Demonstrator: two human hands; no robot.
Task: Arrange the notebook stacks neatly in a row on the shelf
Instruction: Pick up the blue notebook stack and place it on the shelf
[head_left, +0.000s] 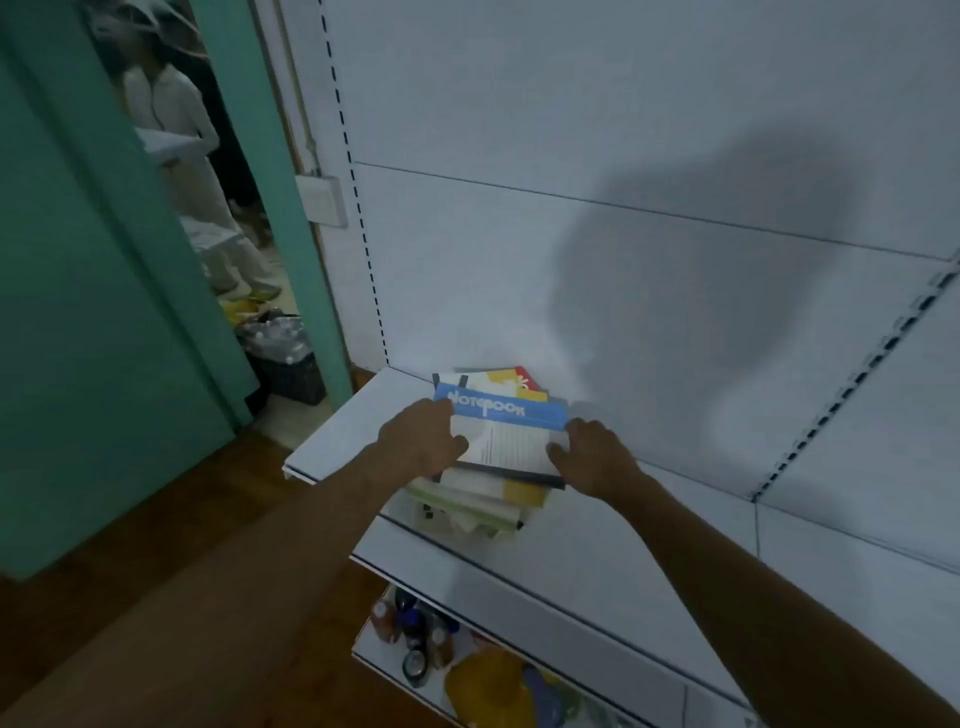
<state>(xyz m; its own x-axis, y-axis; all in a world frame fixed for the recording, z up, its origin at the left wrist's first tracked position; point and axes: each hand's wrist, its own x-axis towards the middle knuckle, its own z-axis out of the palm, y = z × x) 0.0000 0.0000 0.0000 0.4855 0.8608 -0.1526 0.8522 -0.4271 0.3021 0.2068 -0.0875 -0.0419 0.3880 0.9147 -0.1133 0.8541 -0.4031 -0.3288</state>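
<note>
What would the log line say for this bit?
left hand: grips top notebook | right hand: grips it too | stack: untidy, on shelf

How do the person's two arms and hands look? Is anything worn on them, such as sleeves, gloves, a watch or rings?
Both forearms are bare as far as the view shows; no sleeve appears. The left hand and right hand wear no gloves, and no watch or bracelet shows. Rings cannot be judged in this dim, blurred picture.
</note>
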